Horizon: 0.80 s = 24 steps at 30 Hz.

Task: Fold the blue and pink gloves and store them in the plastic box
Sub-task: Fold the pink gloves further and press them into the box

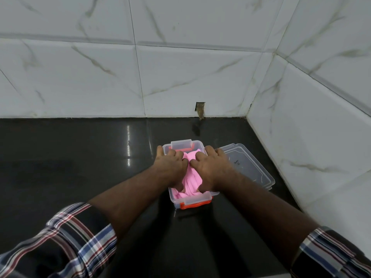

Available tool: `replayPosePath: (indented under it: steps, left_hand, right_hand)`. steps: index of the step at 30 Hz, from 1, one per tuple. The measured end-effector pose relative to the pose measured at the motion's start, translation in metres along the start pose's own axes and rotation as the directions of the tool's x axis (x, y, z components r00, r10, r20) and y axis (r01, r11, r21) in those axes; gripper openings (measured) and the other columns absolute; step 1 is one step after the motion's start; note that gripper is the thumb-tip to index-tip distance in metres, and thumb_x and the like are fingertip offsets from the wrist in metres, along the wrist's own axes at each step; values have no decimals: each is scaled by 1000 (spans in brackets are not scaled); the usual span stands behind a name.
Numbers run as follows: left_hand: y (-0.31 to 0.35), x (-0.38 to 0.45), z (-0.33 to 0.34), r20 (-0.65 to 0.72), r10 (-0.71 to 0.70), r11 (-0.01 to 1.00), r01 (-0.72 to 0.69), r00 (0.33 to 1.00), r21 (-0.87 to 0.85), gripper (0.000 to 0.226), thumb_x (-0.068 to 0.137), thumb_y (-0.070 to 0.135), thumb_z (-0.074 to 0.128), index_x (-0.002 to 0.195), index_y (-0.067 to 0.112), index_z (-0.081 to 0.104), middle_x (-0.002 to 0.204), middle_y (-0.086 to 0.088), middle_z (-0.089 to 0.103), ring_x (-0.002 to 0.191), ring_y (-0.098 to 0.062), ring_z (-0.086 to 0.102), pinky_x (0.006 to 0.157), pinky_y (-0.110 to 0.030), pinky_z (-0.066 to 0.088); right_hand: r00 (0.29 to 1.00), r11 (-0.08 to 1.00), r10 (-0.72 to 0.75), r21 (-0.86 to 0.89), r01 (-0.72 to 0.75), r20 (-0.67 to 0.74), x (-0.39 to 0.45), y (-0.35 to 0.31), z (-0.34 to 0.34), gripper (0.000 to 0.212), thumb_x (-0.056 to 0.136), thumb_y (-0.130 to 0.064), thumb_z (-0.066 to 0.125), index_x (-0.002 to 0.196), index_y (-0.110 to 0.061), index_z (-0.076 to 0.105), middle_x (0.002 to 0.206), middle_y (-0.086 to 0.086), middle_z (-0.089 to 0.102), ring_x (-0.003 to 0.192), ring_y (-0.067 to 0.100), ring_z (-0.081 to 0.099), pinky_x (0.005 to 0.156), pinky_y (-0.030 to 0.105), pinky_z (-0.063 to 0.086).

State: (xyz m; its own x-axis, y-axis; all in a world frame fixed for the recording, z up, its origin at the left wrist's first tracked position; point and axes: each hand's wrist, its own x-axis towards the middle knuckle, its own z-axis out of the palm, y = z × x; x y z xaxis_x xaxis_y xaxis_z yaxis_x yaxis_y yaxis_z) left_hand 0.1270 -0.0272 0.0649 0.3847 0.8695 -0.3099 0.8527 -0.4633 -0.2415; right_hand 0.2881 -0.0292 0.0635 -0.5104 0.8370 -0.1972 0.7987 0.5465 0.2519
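A clear plastic box with orange seals and flip latches stands on the dark counter. Folded pink gloves lie inside it, filling the visible gap between my hands. My left hand presses down on the left part of the pink gloves, its fingers spread toward the far rim. My right hand presses on the right part in the same way. The two hands almost touch over the middle of the box. No blue glove shows; whatever lies under the pink gloves and my hands is hidden.
The clear lid lies flat on the counter just right of the box. A white tiled wall runs along the back and the right side, forming a corner. The glossy black counter stretches to the left.
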Motion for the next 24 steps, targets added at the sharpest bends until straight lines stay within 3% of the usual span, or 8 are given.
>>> replayPosePath:
  steps: [9,14,17,20,22,24]
  left_hand:
    - [-1,-2,2,20,-17,996,19,1000,-91,92,75,67,69,147,20,36,152,-6,37,141,-30,32,111,-64,25]
    - [-17,-6,-5,22,6,965,0,1000,-261,59,87,59,58,138,32,48,144,1,44,137,-24,37,107,-55,25]
    - [-35,-9,-5,-81,30,950,-53,996,-307,34,95,31,51,127,37,56,139,7,49,134,-18,44,103,-49,28]
    - [-46,-15,0,-126,62,961,-94,990,-261,34,89,16,50,115,35,60,124,10,56,123,-13,52,94,-42,30]
    - [-47,-20,1,-142,79,971,-109,987,-214,25,88,20,50,106,32,62,112,10,60,115,-12,56,85,-38,29]
    - [-48,-25,2,-161,86,976,-116,983,-186,21,88,20,49,101,29,63,108,10,62,112,-12,56,82,-38,31]
  right_hand:
    - [998,995,40,93,-44,41,1,-3,3,86,73,-61,69,144,-25,35,145,8,42,133,35,35,113,60,25]
    - [979,915,142,358,-186,145,-3,-3,-9,64,80,-39,66,140,-33,46,147,1,43,140,32,27,115,54,25]
    - [975,861,220,471,-193,-3,-6,-13,-16,47,84,-30,60,131,-30,59,138,-2,56,134,29,40,111,46,36]
    - [962,796,252,587,-147,-101,-5,-35,-18,35,87,-40,55,116,-25,70,115,-1,70,114,28,57,98,43,47]
    - [971,761,230,633,-142,-58,-4,-54,-20,34,87,-52,54,100,-24,70,99,0,71,103,29,58,89,42,49]
    - [980,768,198,622,-151,-6,-5,-69,-24,42,83,-62,56,97,-24,67,96,1,68,100,26,55,85,40,48]
